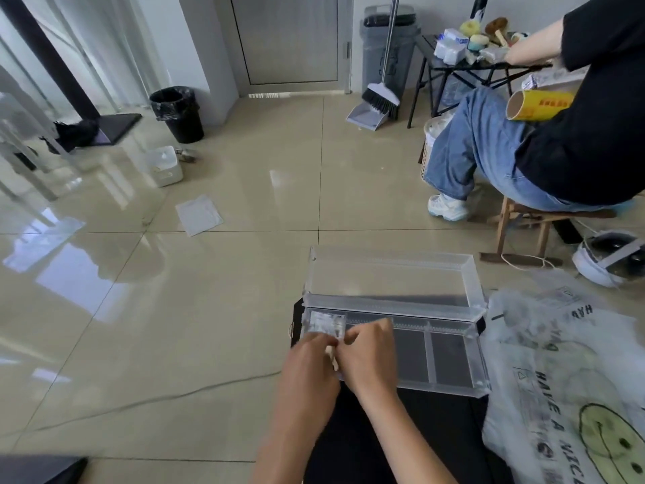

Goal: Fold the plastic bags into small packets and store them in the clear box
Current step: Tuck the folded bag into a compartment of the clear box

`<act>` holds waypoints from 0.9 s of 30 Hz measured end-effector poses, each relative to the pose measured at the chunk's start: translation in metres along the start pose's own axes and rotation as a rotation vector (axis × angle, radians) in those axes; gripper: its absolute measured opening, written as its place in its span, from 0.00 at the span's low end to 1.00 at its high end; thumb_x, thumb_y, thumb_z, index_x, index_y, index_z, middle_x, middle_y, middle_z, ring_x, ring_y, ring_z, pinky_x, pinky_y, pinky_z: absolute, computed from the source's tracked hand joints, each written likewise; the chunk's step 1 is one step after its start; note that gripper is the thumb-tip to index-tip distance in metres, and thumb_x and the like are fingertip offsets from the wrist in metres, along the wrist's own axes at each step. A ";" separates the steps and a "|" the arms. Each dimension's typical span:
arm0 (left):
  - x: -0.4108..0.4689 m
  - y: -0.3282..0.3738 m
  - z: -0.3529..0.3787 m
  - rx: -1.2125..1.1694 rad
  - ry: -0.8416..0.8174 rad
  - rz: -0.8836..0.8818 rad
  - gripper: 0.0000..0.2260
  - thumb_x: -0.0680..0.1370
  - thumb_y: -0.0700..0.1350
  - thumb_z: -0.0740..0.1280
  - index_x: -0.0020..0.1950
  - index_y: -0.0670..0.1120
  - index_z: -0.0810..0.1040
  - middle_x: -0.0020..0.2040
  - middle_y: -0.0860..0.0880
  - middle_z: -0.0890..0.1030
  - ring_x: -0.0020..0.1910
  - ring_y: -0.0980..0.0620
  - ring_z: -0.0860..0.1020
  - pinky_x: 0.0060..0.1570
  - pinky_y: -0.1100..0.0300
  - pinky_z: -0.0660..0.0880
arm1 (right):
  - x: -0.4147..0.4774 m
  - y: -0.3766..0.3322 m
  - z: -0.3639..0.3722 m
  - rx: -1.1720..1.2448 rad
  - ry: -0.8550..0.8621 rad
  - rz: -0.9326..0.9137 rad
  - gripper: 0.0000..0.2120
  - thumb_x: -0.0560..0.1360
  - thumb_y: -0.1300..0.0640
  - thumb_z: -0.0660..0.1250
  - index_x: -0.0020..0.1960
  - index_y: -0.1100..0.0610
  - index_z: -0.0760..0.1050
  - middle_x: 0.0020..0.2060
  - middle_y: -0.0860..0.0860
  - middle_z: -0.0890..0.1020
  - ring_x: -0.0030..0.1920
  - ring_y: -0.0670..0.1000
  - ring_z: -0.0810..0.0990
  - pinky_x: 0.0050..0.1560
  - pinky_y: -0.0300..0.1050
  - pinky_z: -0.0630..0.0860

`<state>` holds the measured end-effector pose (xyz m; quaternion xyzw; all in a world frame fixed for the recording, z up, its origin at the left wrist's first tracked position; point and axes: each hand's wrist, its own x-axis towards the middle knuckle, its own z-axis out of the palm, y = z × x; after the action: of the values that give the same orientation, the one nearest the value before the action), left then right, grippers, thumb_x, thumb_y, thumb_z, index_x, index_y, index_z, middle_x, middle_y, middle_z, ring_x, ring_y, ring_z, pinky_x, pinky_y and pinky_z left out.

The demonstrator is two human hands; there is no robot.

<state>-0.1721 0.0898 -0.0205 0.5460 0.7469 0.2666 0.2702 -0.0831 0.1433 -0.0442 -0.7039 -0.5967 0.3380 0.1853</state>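
A clear box (450, 387) with dividers lies open in front of me on a black surface, its lid (391, 260) swung back. A folded plastic packet (326, 323) sits in the box's far left compartment. My left hand (309, 368) and my right hand (370, 354) meet over the left part of the box, fingers curled together on a small pale thing between them, mostly hidden. Loose white plastic bags (558, 379) with a smiley print are piled to the right of the box.
Another person (558, 141) sits on a wooden stool (523, 225) at the right. A helmet (607, 260) lies by the bags. A flat bag (199, 214), a white bin (162, 165), a black bin (179, 113) and a cable (157, 399) are on the tiled floor.
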 end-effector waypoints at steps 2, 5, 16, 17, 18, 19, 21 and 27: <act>-0.002 0.003 0.004 0.016 -0.068 -0.019 0.17 0.74 0.31 0.62 0.59 0.45 0.81 0.56 0.50 0.82 0.54 0.49 0.79 0.53 0.55 0.76 | 0.004 -0.003 0.000 -0.034 0.002 -0.026 0.09 0.71 0.59 0.71 0.32 0.56 0.79 0.48 0.51 0.71 0.46 0.51 0.75 0.42 0.45 0.75; -0.004 0.002 0.003 0.077 -0.128 -0.046 0.20 0.73 0.30 0.58 0.61 0.43 0.77 0.56 0.47 0.81 0.49 0.48 0.76 0.47 0.54 0.74 | 0.014 -0.004 -0.003 -0.121 -0.058 -0.055 0.16 0.71 0.60 0.70 0.26 0.55 0.73 0.44 0.54 0.76 0.45 0.53 0.77 0.34 0.43 0.69; -0.009 -0.001 0.013 0.226 -0.245 -0.083 0.22 0.76 0.38 0.59 0.70 0.49 0.65 0.60 0.48 0.75 0.60 0.44 0.75 0.57 0.49 0.74 | 0.005 -0.006 -0.001 -0.109 0.129 -0.169 0.09 0.79 0.49 0.70 0.54 0.51 0.75 0.51 0.48 0.74 0.46 0.51 0.76 0.42 0.44 0.69; -0.010 0.001 0.013 0.271 -0.265 -0.094 0.19 0.76 0.37 0.58 0.67 0.47 0.68 0.62 0.48 0.74 0.63 0.44 0.73 0.60 0.50 0.73 | 0.005 -0.004 0.002 -0.111 0.142 -0.171 0.08 0.79 0.50 0.71 0.53 0.51 0.74 0.49 0.47 0.74 0.44 0.49 0.74 0.40 0.43 0.69; -0.010 0.002 0.014 0.304 -0.276 -0.098 0.18 0.76 0.37 0.58 0.66 0.47 0.70 0.66 0.48 0.72 0.65 0.44 0.71 0.63 0.50 0.72 | 0.005 -0.002 0.004 -0.110 0.159 -0.175 0.08 0.79 0.50 0.72 0.52 0.51 0.74 0.48 0.47 0.75 0.42 0.49 0.74 0.39 0.43 0.69; -0.011 0.003 0.015 0.328 -0.283 -0.099 0.18 0.77 0.37 0.58 0.66 0.46 0.70 0.71 0.47 0.69 0.68 0.43 0.70 0.64 0.51 0.70 | 0.005 -0.002 0.005 -0.101 0.179 -0.183 0.08 0.78 0.51 0.72 0.51 0.51 0.74 0.47 0.47 0.75 0.40 0.48 0.74 0.38 0.43 0.70; -0.010 0.001 0.016 0.353 -0.294 -0.097 0.19 0.77 0.37 0.59 0.68 0.45 0.69 0.78 0.47 0.63 0.72 0.42 0.66 0.66 0.52 0.67 | 0.004 -0.002 0.008 -0.084 0.210 -0.211 0.10 0.78 0.52 0.73 0.51 0.51 0.72 0.46 0.46 0.76 0.39 0.49 0.75 0.37 0.45 0.73; -0.006 0.004 0.016 0.303 -0.230 -0.046 0.16 0.74 0.35 0.59 0.61 0.45 0.69 0.62 0.47 0.74 0.58 0.43 0.74 0.53 0.54 0.67 | 0.012 0.003 0.011 -0.193 0.159 -0.234 0.08 0.80 0.49 0.69 0.44 0.51 0.77 0.43 0.45 0.77 0.38 0.49 0.77 0.33 0.42 0.69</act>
<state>-0.1565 0.0871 -0.0283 0.5902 0.7548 0.0807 0.2747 -0.0875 0.1529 -0.0567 -0.6686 -0.6876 0.1986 0.2016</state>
